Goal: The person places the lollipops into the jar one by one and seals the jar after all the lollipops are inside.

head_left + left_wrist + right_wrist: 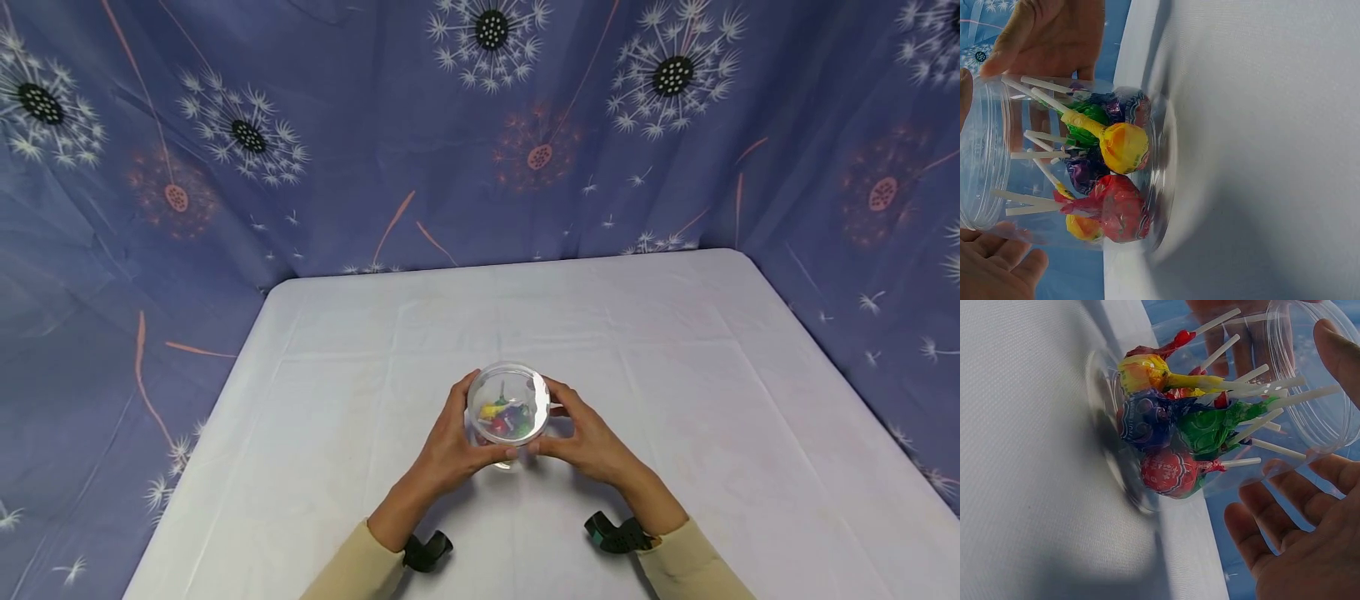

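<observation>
Both hands hold a clear round plastic jar, near the middle of the table in the head view. My left hand [447, 442] grips its left side and my right hand [592, 437] its right side, with both thumbs at the near side by the rim. The jar's lid [508, 403] faces up to the head camera. Through the wall of the jar [1038, 215] show several wrapped lollipops: a yellow lollipop [1124, 147], a red lollipop [1124, 212], a blue lollipop [1144, 419] and a green lollipop [1204, 432]. Whether the base touches the cloth I cannot tell.
A white cloth covers the table [660, 333]. Blue curtains with a dandelion print [337, 150] hang behind the table and along its sides. A black wrist camera [427, 552] is worn on the left wrist, another black camera [617, 533] on the right.
</observation>
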`<state>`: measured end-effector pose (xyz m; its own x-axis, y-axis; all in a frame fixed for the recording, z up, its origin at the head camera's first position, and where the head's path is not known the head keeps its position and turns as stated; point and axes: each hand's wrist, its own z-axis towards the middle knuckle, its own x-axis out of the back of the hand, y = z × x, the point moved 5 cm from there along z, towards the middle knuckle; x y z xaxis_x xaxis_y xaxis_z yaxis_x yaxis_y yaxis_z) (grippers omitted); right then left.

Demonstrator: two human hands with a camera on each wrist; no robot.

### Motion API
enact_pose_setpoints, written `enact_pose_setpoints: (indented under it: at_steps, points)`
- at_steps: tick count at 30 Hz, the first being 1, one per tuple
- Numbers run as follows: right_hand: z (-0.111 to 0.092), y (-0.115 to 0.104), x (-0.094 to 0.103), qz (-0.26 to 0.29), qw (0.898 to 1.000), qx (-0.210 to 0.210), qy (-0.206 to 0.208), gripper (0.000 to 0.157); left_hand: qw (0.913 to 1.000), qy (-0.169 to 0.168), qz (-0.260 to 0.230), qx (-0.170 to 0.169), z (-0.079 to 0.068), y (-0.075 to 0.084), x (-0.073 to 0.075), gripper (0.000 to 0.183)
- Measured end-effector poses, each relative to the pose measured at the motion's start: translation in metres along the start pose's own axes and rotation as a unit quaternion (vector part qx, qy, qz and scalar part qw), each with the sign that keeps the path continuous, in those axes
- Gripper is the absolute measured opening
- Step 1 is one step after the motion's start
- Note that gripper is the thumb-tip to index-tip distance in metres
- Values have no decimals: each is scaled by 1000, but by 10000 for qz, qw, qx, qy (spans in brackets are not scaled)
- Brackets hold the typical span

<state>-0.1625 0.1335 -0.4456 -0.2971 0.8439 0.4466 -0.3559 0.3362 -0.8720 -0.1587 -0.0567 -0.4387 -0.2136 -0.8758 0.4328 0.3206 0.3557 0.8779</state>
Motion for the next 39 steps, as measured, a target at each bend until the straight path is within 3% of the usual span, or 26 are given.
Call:
enact_pose_setpoints:
  at_steps: [4,8,14,22,27,33,39]
  points:
    - [0,1,0,-51,10000,-3,1,85,9998,45,158,67,1,2,2,102]
    - [0,2,-1,-92,10000,-17,-26,84,9994,-183,250,152,4,4,6,103]
    - [0,3,0,-83,9999,-17,-68,83,9963,-743,386,197,12,2,14,101]
    - [-1,4,-1,-76,9999,-49,-100,84,9861,-1654,-41,141,22,-7,17,99]
    - [0,3,-2,-94,9999,-65,-113,83,9805,-1952,-150,166,24,-9,18,100]
    - [0,3,-3,-126,9998,-111,-107,83,9836,-1755,-260,320,19,-9,19,109]
    - [0,4,-2,-184,9997,-132,-65,83,9947,-757,-547,425,6,-4,12,105]
